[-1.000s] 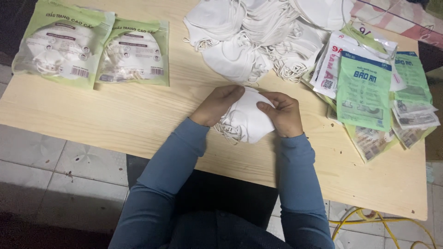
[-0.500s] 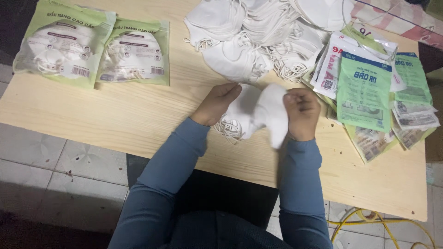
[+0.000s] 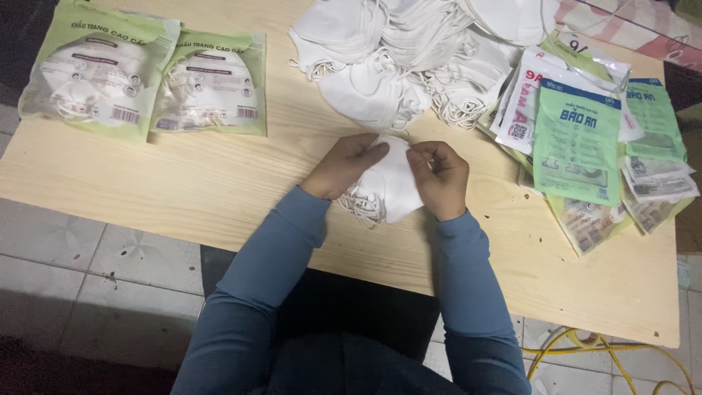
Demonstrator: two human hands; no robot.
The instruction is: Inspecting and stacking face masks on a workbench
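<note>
A small stack of white cloth face masks (image 3: 387, 186) lies on the wooden table (image 3: 219, 190) in front of me, ear loops hanging out at its lower left. My left hand (image 3: 344, 164) grips the stack's left side, fingers over its top edge. My right hand (image 3: 441, 175) grips the right side, fingertips pinched at the top near the left hand's fingers. Both hands press the masks together just below a big loose pile of white masks (image 3: 409, 62).
Two filled green-and-clear mask packets (image 3: 99, 73) (image 3: 212, 84) lie at the table's far left. A heap of empty green and white-red packets (image 3: 585, 139) lies at the right. Grey floor tiles and a yellow cable (image 3: 614, 351) show below the table edge.
My right hand had swung out to the right, spreading the masks; it has come back in, and both hands now close the stack together, slightly further from me.
</note>
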